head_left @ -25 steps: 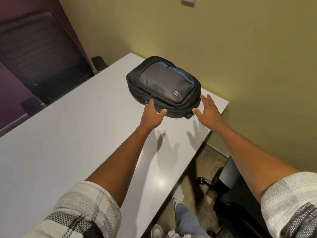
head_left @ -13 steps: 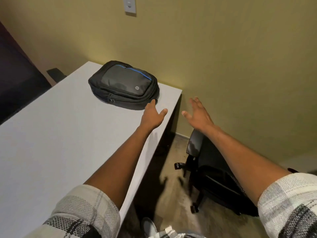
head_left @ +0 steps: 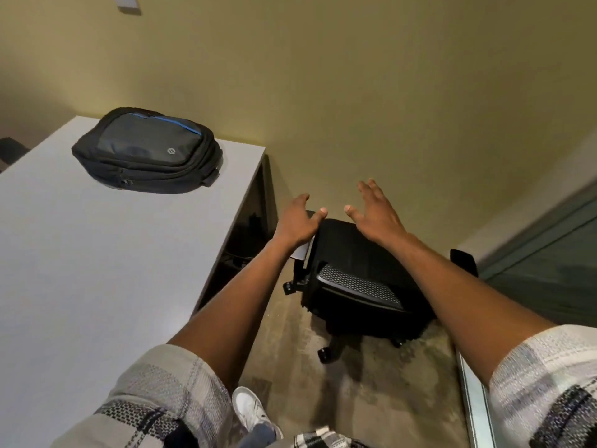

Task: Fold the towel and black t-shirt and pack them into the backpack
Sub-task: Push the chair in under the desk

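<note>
- two hands hang spread in the air over the chair [head_left: 361, 273]: left hand [head_left: 295, 223] and right hand [head_left: 376, 215] both have loose, straight fingers and hold nothing.
- the backpack [head_left: 147, 150] lies zipped at the far corner of the table [head_left: 97, 270], well apart from both hands.
- no towel or t-shirt can be made out; dark cloth may lie on the chair, but that is not clear.
- best move, likely: find each cloth first, take it by two corners and lay it flat on the table before folding.

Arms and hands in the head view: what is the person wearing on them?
Both forearms are bare. The sleeves are short or pushed up, in a white, grey and black plaid weave. The left hand and right hand show no gloves, rings or watch.
</note>
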The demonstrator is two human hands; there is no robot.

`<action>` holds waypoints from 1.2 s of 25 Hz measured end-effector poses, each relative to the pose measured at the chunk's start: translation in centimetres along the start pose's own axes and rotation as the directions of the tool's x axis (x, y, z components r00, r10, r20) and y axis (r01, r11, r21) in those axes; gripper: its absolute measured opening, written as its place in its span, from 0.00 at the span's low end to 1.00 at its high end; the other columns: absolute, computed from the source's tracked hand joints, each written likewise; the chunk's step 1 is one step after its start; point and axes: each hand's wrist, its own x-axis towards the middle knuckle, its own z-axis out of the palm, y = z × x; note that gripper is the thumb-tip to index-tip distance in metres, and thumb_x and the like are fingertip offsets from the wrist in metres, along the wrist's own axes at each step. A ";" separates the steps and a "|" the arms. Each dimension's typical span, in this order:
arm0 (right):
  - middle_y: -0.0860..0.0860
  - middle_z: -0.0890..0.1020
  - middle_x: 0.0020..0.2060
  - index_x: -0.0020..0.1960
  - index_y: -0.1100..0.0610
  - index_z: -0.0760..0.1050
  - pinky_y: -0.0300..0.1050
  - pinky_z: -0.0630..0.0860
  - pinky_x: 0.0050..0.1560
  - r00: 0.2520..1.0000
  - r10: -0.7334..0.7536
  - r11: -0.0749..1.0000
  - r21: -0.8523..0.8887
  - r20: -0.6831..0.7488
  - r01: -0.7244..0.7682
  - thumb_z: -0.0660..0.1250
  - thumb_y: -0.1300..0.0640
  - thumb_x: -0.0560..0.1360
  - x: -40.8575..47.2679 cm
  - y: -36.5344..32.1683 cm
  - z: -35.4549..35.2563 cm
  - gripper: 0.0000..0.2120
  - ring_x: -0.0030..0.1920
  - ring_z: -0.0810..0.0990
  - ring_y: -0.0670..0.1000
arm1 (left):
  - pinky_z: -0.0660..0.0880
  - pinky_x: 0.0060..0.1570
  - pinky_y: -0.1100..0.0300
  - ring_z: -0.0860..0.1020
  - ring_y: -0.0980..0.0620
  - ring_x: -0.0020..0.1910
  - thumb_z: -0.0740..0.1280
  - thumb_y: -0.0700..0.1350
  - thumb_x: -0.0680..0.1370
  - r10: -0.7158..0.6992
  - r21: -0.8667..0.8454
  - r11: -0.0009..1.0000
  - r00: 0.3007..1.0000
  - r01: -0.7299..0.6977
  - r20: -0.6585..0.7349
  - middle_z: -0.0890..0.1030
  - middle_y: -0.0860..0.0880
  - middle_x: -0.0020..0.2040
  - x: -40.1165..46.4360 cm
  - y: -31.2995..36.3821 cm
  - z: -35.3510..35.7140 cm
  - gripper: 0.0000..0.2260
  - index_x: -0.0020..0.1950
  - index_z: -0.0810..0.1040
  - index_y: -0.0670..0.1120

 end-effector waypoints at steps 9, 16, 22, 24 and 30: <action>0.55 0.51 0.81 0.81 0.54 0.54 0.55 0.57 0.78 0.980 0.185 0.983 -0.002 0.073 -0.186 0.62 0.43 0.81 -10.3 15.5 -1.5 0.35 0.80 0.53 0.56 | 0.69 0.69 0.49 0.72 0.41 0.70 0.61 0.58 0.82 -0.009 0.256 0.965 0.969 -0.057 0.248 0.73 0.41 0.72 -5.5 2.8 13.0 0.27 0.77 0.66 0.43; 0.55 0.84 0.52 0.55 0.53 0.80 0.54 0.71 0.60 0.976 0.208 0.949 -0.254 0.059 -0.187 0.51 0.41 0.83 -16.3 19.1 -1.2 0.24 0.53 0.81 0.57 | 0.71 0.56 0.49 0.80 0.42 0.51 0.45 0.62 0.84 0.040 0.686 0.675 0.942 -0.271 0.333 0.83 0.43 0.49 -7.2 2.5 14.6 0.28 0.51 0.80 0.49; 0.54 0.85 0.44 0.47 0.54 0.81 0.53 0.71 0.55 0.989 0.143 0.924 -0.365 0.041 -0.118 0.48 0.47 0.84 -18.3 18.7 -0.2 0.24 0.46 0.81 0.56 | 0.72 0.51 0.50 0.80 0.38 0.50 0.48 0.58 0.85 0.103 0.713 0.639 0.951 -0.289 0.293 0.84 0.40 0.49 -9.3 1.3 15.0 0.26 0.47 0.81 0.47; 0.53 0.85 0.44 0.47 0.54 0.80 0.53 0.71 0.53 0.993 0.111 0.907 -0.412 0.035 -0.087 0.49 0.49 0.84 -18.9 18.7 0.5 0.22 0.46 0.82 0.57 | 0.71 0.51 0.50 0.80 0.38 0.49 0.48 0.56 0.85 0.102 0.713 0.641 0.952 -0.284 0.288 0.84 0.40 0.48 -10.1 0.7 15.1 0.25 0.45 0.80 0.46; 0.52 0.84 0.41 0.42 0.53 0.74 0.52 0.69 0.47 0.995 0.086 0.875 -0.481 0.057 -0.048 0.48 0.53 0.82 -21.0 18.4 1.5 0.18 0.41 0.81 0.56 | 0.71 0.54 0.49 0.80 0.38 0.50 0.49 0.54 0.85 0.114 0.701 0.665 0.963 -0.256 0.243 0.84 0.39 0.50 -12.5 -0.4 15.1 0.25 0.47 0.82 0.44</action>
